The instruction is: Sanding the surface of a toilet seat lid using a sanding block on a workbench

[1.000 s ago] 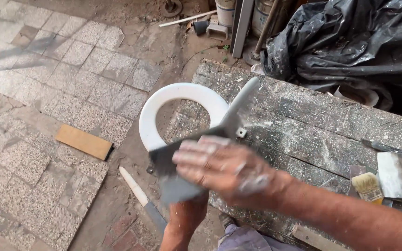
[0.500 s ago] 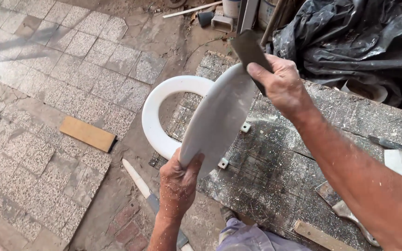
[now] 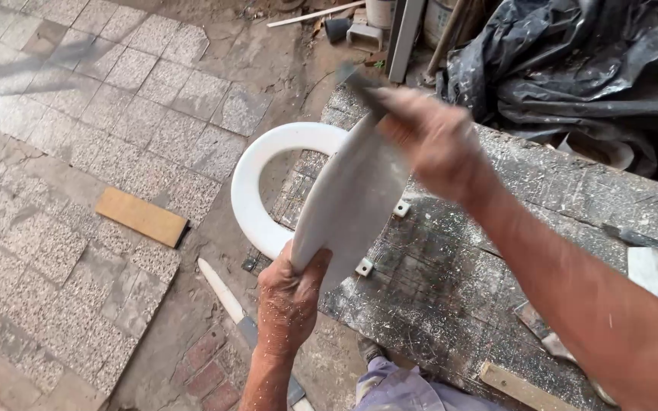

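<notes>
I am looking at an outdoor work yard. Left of the hands lies worn speckled paving [image 3: 116,99] with a wood offcut [image 3: 142,216]. Under the hands, a rough, paint-spattered surface [image 3: 451,281]. Beyond the hands: crumpled black plastic sheeting [image 3: 573,68], buckets [image 3: 381,11], leaning boards. Right of the hands, scrapers [image 3: 653,274].

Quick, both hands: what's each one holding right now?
Left hand: closed on the lower edge of the grey toilet lid.
Right hand: closed around a dark tool, motion-blurred.
</notes>
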